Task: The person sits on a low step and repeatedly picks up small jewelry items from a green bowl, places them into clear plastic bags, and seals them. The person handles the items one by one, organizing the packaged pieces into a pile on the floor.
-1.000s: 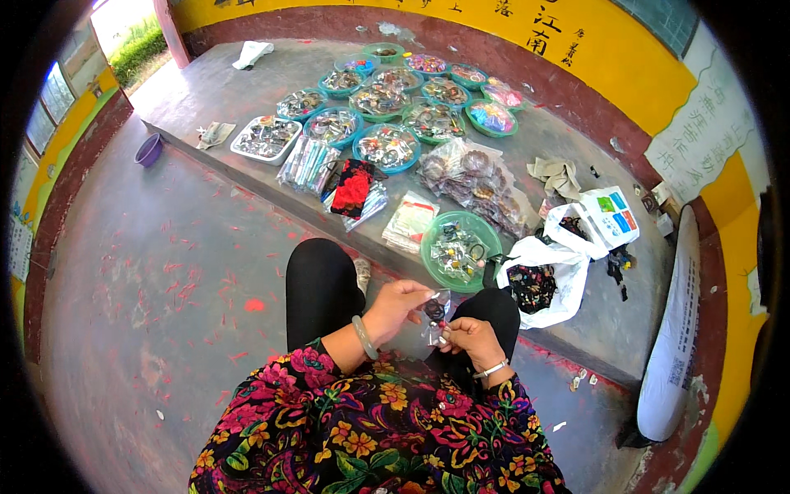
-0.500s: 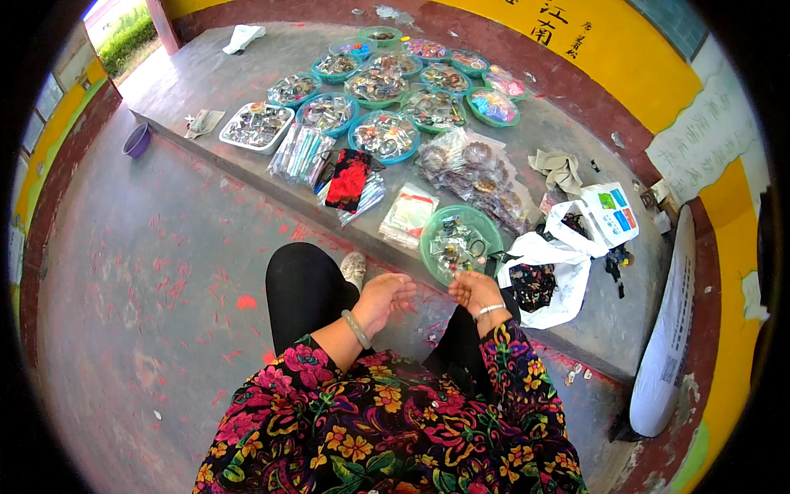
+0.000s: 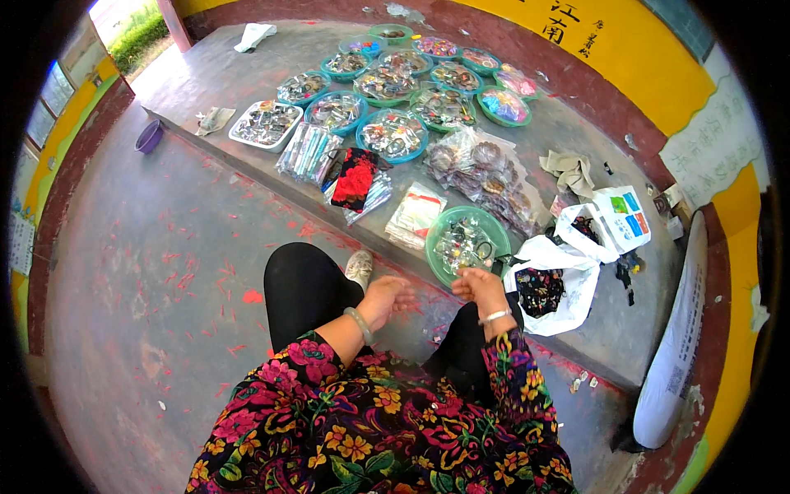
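Note:
My left hand (image 3: 388, 300) hovers above my lap, a pale bangle on its wrist, fingers stretched out and nothing seen in them. My right hand (image 3: 480, 286), with a white band at the wrist, is beside the near rim of a green plastic bowl (image 3: 434, 257). Its fingers are bent in and pressed together; whatever they may hold is too small to make out. Small clear packets of mixed trinkets (image 3: 463, 244) fill that bowl. Right of it stands an open white plastic bag (image 3: 579, 293) with dark patterned cloth (image 3: 539, 290) inside.
On the raised grey ledge (image 3: 255, 70) stand several blue and green bowls (image 3: 393, 158) of packets and a white tray (image 3: 239, 132). Clear bags of brown round items (image 3: 494, 183), flat white packets (image 3: 415, 216) and a red-black pouch (image 3: 355, 179) lie nearer. A purple bucket (image 3: 149, 138) stands on the floor.
The whole view has shifted a little, so the ledge and bowls appear slightly farther right. Both hands keep nearly the same pose, the left fingers still stretched and the right still bent.

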The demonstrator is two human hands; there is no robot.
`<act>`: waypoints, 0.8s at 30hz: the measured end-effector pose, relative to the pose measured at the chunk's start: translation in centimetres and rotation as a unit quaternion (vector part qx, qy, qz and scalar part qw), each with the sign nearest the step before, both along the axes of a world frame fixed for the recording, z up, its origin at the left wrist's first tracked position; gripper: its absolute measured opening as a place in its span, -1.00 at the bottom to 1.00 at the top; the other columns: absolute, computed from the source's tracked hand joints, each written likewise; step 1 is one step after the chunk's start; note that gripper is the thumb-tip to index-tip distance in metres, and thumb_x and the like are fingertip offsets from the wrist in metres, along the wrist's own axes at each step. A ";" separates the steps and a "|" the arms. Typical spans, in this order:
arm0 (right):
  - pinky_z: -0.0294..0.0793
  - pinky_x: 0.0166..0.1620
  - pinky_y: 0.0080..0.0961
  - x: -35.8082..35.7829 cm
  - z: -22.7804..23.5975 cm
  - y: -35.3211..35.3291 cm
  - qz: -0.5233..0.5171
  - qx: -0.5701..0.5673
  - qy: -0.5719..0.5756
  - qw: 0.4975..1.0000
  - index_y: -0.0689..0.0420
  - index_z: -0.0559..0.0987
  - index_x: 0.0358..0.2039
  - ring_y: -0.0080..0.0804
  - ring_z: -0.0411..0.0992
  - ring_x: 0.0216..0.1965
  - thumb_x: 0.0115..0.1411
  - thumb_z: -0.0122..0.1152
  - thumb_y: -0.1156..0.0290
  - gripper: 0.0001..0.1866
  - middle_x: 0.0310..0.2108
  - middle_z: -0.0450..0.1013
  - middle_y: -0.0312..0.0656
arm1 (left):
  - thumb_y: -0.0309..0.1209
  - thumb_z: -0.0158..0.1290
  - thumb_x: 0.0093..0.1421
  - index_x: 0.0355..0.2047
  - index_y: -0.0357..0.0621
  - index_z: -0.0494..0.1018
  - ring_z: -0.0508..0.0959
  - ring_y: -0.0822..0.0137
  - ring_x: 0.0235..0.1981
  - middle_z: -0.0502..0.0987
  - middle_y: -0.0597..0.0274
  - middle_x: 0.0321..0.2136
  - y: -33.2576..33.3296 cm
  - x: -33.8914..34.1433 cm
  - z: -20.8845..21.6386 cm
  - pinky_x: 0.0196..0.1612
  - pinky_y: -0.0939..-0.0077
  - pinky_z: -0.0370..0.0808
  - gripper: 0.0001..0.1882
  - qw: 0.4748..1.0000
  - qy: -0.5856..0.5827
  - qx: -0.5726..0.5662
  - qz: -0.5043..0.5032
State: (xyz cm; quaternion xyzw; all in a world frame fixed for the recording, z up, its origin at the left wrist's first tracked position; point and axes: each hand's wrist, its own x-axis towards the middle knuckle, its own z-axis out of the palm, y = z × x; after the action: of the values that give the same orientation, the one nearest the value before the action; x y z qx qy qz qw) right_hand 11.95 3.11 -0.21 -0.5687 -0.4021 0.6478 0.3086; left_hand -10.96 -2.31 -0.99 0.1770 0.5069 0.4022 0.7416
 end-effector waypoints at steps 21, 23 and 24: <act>0.31 -0.24 -0.28 2.9 2.2 -3.3 0.061 0.438 -0.434 0.785 0.18 0.53 -0.49 -0.15 0.39 -0.34 -0.04 0.09 0.46 -0.90 -0.44 0.45 -0.13 | -0.26 0.04 0.05 -0.51 -0.27 0.46 0.40 0.34 -0.68 0.46 0.19 -0.67 19.8 0.2 -21.2 -0.58 0.44 0.32 -0.73 0.917 0.372 0.063 0.131; 0.31 -0.25 -0.28 2.9 2.0 -3.0 0.060 0.434 -0.438 0.785 0.18 0.54 -0.48 -0.15 0.39 -0.34 -0.03 0.09 0.46 -0.89 -0.44 0.46 -0.13 | -0.20 0.06 0.03 -0.45 -0.28 0.47 0.45 0.23 -0.55 0.48 0.08 -0.57 21.5 0.4 -21.0 -0.45 0.38 0.36 -0.67 0.908 0.414 0.052 0.046; 0.32 -0.25 -0.30 2.9 2.1 -2.9 0.061 0.434 -0.443 0.782 0.19 0.54 -0.47 -0.17 0.39 -0.34 -0.03 0.10 0.46 -0.89 -0.43 0.46 -0.13 | -0.16 0.06 0.01 -0.41 -0.29 0.48 0.48 0.14 -0.42 0.50 -0.01 -0.47 22.1 0.5 -20.1 -0.33 0.35 0.38 -0.63 0.884 0.464 0.043 -0.021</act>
State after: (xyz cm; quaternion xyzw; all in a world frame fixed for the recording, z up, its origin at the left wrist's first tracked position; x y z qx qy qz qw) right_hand 14.86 0.20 1.89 -0.5731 -0.7671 0.0992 0.2707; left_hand -10.47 19.74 -21.08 0.3861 0.7715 0.2797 0.4213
